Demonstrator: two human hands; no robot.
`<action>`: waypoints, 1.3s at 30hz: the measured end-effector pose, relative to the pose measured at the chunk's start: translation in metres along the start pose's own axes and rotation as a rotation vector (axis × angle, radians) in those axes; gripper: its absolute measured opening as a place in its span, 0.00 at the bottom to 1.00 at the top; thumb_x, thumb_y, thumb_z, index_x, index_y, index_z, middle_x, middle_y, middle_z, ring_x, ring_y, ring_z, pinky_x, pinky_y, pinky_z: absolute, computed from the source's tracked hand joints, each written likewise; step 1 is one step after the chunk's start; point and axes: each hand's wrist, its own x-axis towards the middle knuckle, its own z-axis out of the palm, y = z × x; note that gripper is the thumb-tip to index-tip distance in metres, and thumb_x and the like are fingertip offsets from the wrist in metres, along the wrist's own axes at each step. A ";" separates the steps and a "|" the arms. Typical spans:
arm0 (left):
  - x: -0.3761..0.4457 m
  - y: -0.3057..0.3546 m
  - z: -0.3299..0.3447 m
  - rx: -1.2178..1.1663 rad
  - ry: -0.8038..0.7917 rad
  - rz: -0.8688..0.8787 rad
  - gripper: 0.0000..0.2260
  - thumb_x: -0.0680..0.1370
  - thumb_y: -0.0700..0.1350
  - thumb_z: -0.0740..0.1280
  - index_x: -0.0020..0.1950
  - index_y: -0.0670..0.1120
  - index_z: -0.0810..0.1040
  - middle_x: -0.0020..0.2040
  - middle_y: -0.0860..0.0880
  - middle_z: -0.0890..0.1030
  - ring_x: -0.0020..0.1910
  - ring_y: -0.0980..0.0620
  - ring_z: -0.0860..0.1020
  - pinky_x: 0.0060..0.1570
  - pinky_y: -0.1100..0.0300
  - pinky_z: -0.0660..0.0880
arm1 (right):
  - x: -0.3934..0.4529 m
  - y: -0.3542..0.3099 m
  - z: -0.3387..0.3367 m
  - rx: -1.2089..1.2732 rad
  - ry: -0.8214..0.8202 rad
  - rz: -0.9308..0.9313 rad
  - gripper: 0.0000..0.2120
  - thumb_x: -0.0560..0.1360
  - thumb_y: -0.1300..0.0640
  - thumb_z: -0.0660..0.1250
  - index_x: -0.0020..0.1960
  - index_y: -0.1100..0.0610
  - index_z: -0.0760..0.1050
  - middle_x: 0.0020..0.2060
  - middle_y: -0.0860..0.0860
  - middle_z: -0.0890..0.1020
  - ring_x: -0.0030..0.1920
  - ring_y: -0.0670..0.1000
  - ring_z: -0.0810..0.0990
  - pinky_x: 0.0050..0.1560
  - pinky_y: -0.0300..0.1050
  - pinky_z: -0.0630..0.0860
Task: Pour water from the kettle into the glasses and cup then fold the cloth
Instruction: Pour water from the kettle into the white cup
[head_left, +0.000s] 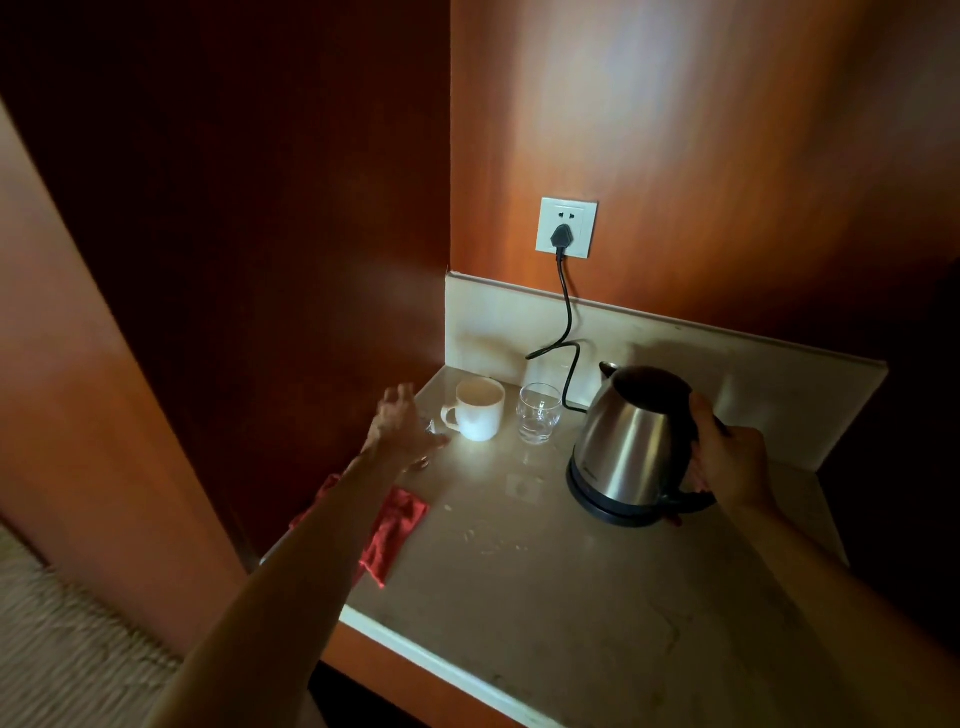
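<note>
While my right hand (727, 457) grips the handle of the steel electric kettle (631, 447) sitting on its base on the stone counter (571, 597), my left hand (400, 423) hovers open over a small glass (423, 457), beside the white mug (478, 408) and clear tumbler (539, 413). A crumpled red cloth (395, 530) lies under my left forearm.

Bare counter (545, 587) in front; cup (477, 408), glass (539, 413), kettle (631, 447) and cord (569, 332) crowd the back wall

Hotel-room tea nook: kettle (636, 447), wall socket (567, 227).
</note>
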 end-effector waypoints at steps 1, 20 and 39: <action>0.004 0.009 0.000 0.027 -0.004 0.049 0.46 0.66 0.56 0.79 0.74 0.39 0.60 0.69 0.38 0.67 0.69 0.39 0.67 0.66 0.51 0.67 | -0.001 0.000 0.000 -0.001 -0.001 -0.001 0.33 0.78 0.35 0.67 0.28 0.60 0.73 0.18 0.50 0.75 0.28 0.57 0.77 0.36 0.48 0.74; 0.055 0.061 0.041 0.010 -0.084 -0.019 0.52 0.59 0.61 0.81 0.73 0.40 0.62 0.68 0.40 0.73 0.66 0.40 0.73 0.63 0.48 0.74 | 0.003 0.004 0.002 0.027 0.006 -0.010 0.33 0.76 0.32 0.67 0.26 0.57 0.70 0.20 0.53 0.72 0.24 0.53 0.72 0.32 0.47 0.70; -0.118 0.065 0.003 -0.145 0.038 0.142 0.45 0.60 0.62 0.80 0.71 0.49 0.67 0.64 0.47 0.75 0.60 0.48 0.75 0.56 0.60 0.71 | -0.016 -0.022 -0.007 -0.013 -0.010 0.029 0.31 0.79 0.36 0.68 0.38 0.65 0.80 0.32 0.57 0.81 0.34 0.54 0.80 0.37 0.47 0.74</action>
